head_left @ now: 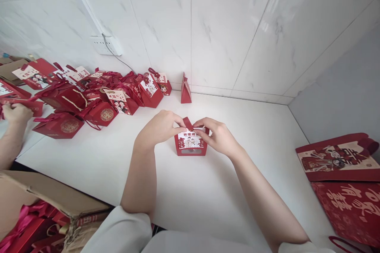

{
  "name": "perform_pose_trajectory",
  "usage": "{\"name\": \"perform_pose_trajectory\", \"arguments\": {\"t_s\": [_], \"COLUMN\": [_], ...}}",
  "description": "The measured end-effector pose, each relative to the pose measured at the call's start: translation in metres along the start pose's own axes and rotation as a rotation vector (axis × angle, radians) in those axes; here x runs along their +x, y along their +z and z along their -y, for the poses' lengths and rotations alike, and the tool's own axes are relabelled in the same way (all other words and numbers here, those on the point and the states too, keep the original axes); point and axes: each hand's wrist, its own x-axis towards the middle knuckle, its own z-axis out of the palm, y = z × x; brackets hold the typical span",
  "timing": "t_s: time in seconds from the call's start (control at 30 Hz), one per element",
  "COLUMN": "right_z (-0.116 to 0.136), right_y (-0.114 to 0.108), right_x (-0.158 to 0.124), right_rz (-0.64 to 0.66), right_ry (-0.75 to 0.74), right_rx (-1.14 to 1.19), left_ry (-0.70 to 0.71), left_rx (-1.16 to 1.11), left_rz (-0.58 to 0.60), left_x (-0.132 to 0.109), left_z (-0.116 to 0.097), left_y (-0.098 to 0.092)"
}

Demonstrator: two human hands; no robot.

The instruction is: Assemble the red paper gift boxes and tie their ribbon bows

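A small red gift box [191,152] stands upright on the white table in front of me. Its front has a white printed panel with a cartoon couple and a clear window below. A dark red ribbon [187,123] loops up from the box's top. My left hand [162,126] pinches this ribbon from the left between thumb and fingertips. From the right, my right hand [218,134] has its thumb and fingers closed on the ribbon by the top of the box. The fingertips partly cover the ribbon and the panel's upper edge.
Several finished-looking red gift boxes [107,114] crowd the back left. One narrow red box [186,93] stands by the tiled wall. Red gift bags [341,158] lie at the right edge. A cardboard box [53,189] sits lower left; another person's hand [18,112] is at far left.
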Motion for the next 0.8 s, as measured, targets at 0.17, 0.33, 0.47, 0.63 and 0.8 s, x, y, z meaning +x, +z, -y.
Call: {"name": "perform_pose_trajectory", "arguments": {"t_s": [0.17, 0.33, 0.47, 0.63, 0.8], "right_z": [-0.0016, -0.0011, -0.0006, -0.0006, -0.0004], "right_y": [0.0020, 0.0005, -0.0015, -0.0023, -0.0020], "right_x": [-0.0005, -0.0006, -0.0008, -0.0006, -0.0006], "right_rz": [-0.011, 0.000, 0.013, 0.024, 0.029], "right_ry": [0.028, 0.044, 0.048, 0.037, 0.040], "right_rx": [0.020, 0.033, 0.031, 0.029, 0.052], "left_ry": [0.000, 0.024, 0.032, 0.047, 0.044], "left_rx": [-0.046, -0.073, -0.084, -0.088, -0.083], "left_rz": [-0.011, -0.010, -0.007, 0.005, 0.019], "left_x": [0.0015, 0.0010, 0.0009, 0.0016, 0.0019], "left_z": [0.0001, -0.0009, -0.0014, -0.0023, -0.0026], "left_y": [0.0007, 0.0009, 0.0015, 0.0012, 0.0008]}}
